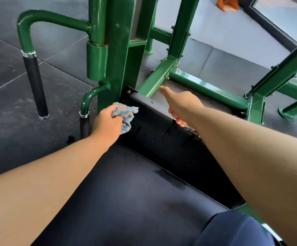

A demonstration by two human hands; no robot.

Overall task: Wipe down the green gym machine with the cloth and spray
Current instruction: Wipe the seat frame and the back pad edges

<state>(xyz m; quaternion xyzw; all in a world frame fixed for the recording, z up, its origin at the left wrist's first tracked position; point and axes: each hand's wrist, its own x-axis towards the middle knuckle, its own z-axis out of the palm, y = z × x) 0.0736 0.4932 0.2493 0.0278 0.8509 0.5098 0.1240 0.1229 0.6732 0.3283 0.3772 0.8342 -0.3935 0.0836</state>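
Observation:
The green gym machine (pixel 115 50) stands in front of me, with a black seat pad (pixel 126 192) and a black back pad (pixel 154 135) that shows wet streaks. My left hand (pixel 107 125) grips a crumpled blue cloth (pixel 126 112) against the upper left corner of the back pad. On the pad's top edge lies my right hand (pixel 183 103), thumb stretched along the top and fingers curled over the near face. No spray bottle is in view.
Two black-gripped handles (pixel 35 82) (pixel 84 125) hang from green tubes on the left, above dark rubber floor tiles. Green frame bars (pixel 206 89) cross behind the back pad. An orange object (pixel 227 4) lies on the floor far back. My blue-clad knee (pixel 233 229) is at the bottom right.

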